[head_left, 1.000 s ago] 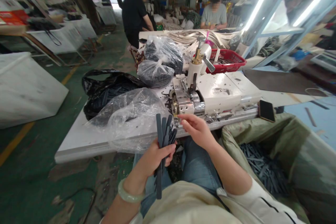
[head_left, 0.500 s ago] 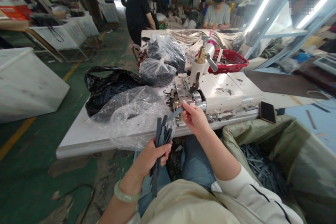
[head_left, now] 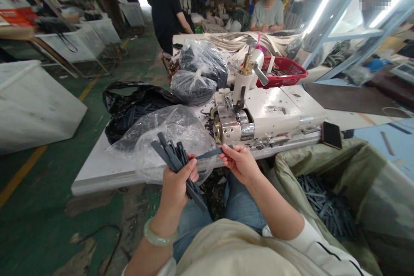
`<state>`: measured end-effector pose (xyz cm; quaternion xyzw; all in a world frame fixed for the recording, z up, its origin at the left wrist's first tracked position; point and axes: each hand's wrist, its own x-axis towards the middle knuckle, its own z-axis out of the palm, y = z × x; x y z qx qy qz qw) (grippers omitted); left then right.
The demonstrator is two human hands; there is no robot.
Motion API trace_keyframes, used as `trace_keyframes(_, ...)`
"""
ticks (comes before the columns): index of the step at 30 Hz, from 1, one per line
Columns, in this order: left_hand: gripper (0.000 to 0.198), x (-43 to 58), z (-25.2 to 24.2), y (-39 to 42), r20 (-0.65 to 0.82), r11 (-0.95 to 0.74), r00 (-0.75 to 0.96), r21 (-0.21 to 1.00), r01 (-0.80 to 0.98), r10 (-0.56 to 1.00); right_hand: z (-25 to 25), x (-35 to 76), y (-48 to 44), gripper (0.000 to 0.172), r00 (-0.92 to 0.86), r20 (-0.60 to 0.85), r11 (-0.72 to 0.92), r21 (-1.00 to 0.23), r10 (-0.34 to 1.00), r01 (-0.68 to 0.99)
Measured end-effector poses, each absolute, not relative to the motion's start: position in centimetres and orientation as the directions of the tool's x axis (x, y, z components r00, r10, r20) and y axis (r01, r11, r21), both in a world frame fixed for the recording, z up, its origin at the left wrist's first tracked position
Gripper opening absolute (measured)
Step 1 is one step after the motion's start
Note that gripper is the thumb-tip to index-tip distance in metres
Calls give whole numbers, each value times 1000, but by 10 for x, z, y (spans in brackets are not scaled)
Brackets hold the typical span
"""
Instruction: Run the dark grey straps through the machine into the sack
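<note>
A bundle of dark blue-grey strips (head_left: pixel 173 159) is gripped in my left hand (head_left: pixel 177 183), fanned out above and below the fist. My right hand (head_left: pixel 239 161) pinches the end of a single strip (head_left: pixel 210 153); its other end reaches to the bundle beside my left fingers. Just beyond my right hand stands a machine with a metal roller head (head_left: pixel 231 123) and a white upright post. Clear plastic (head_left: pixel 168 138) lies on the white table (head_left: pixel 93 172) behind the bundle.
To the right, a green cloth-lined bin (head_left: pixel 291 157) holds many similar strips. A phone (head_left: pixel 331 135) lies near it. A black bag (head_left: pixel 129 95), tied clear bags (head_left: pixel 194 86) and a red basket (head_left: pixel 284 78) stand on the table. Two people sit beyond.
My right hand has drawn back from the machine's head towards me with the strip. My left hand has shifted left and up, and the bundle now leans left.
</note>
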<state>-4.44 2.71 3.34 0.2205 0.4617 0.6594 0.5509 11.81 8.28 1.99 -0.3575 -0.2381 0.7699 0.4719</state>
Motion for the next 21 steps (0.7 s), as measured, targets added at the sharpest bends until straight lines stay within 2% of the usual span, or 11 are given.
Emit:
trace_keyframes(5, 28, -46, 30, 28, -179, -19, -342, 864, -504, 923, 16, 118, 78, 26, -363, -310, -471, -690, 878, -550)
trace_keyframes(12, 29, -49, 29, 29, -179, -18, -339, 864, -504, 923, 9, 122, 74, 39, -434, -287, -509, -634, 854, -582)
trace_keyframes(15, 28, -50, 27, 28, -183, -9, -334, 866, -501, 925, 9, 123, 73, 32, -445, -263, -501, -633, 856, -590)
trace_keyframes(18, 28, -50, 27, 28, -181, -14, -337, 864, -503, 924, 10, 123, 70, 25, -426, -175, -412, -715, 888, -565)
trace_keyframes(21, 27, -52, 28, 27, -162, -39, -341, 857, -514, 926, 11, 124, 64, 20, -383, -19, -208, -864, 924, -458)
